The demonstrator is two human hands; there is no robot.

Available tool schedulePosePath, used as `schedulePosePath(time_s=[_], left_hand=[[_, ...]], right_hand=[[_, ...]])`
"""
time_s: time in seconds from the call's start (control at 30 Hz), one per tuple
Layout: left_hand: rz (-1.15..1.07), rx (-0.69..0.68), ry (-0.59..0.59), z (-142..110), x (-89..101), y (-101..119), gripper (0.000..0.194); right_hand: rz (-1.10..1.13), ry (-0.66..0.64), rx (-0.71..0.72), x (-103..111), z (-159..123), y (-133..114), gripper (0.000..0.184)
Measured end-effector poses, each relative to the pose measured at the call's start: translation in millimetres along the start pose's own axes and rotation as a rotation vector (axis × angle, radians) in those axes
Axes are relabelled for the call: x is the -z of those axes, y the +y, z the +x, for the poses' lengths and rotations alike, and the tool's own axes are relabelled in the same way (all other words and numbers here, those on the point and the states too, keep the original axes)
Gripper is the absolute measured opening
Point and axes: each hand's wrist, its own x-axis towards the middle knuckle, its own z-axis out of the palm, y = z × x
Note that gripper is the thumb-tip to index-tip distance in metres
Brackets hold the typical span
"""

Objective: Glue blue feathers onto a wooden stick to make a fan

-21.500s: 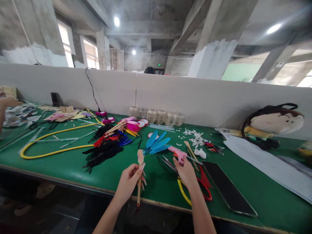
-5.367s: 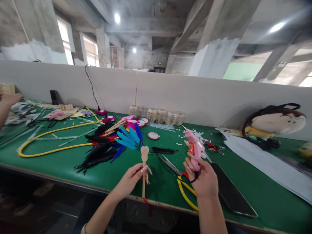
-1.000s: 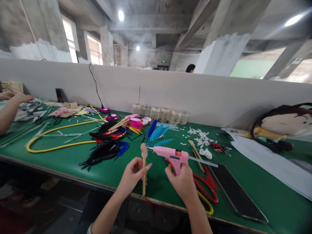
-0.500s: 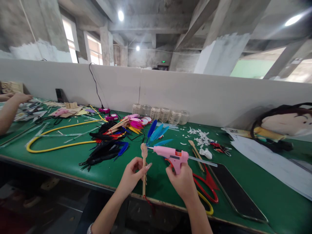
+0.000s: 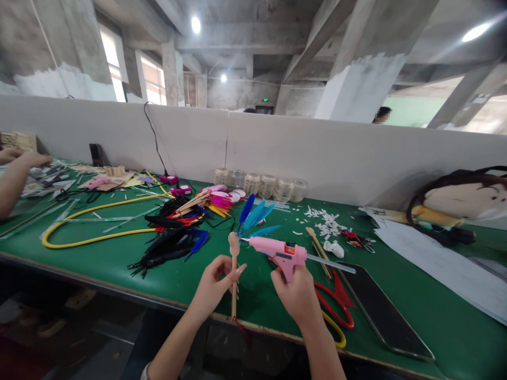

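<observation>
Where right grip (image 5: 297, 296) covers, glue gun (image 5: 279, 249) hidden

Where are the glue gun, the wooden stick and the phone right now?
Glue gun (image 5: 278, 248): head view, on its pink body.
Wooden stick (image 5: 234, 262): head view, on the shaft, just below the wide top end.
Phone (image 5: 387, 312): head view, middle of its dark face.

2 bright windows (image 5: 153, 79) stood far left; 3 lamps (image 5: 196, 25) glowed under a concrete ceiling (image 5: 241, 37); a white partition (image 5: 348, 158) backed the green table (image 5: 99, 269).
</observation>
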Motion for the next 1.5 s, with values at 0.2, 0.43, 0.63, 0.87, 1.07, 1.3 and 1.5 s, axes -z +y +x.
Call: schedulePosePath(time_s=[0.2, 0.43, 0.63, 0.87, 1.07, 1.3, 1.5], left_hand=[[-0.019, 0.014, -0.003, -0.7, -1.3, 0.3, 0.028], [-0.039, 0.016, -0.004, -1.2, -2.5, 1.3, 0.027], [-0.056, 0.025, -0.027, -2.8, -1.8, 3.9, 0.027], [-0.081, 0.042, -0.040, -3.5, -1.7, 4.9, 0.026], [-0.065, 0.016, -0.053, -4.7, -1.2, 5.6, 0.024], [-0.069, 0.016, -0.054, -3.4, -0.8, 3.9, 0.024], [-0.081, 0.015, -0.057, -4.1, -0.7, 3.4, 0.022]], right_hand=[[-0.050, 0.043, 0.029, 0.0, -0.7, 0.3, 0.022], [-0.147, 0.062, 0.082, 1.7, -1.0, -5.0, 0.035], [-0.212, 0.077, 0.101, 4.5, -1.3, -6.2, 0.033], [-0.293, 0.108, 0.171, 2.6, -1.9, -2.9, 0.031], [-0.295, 0.094, 0.179, 3.3, -1.5, -3.5, 0.029], [-0.297, 0.109, 0.134, 2.6, -2.2, -3.6, 0.029], [-0.296, 0.117, 0.069, -0.4, -3.0, -3.7, 0.028]])
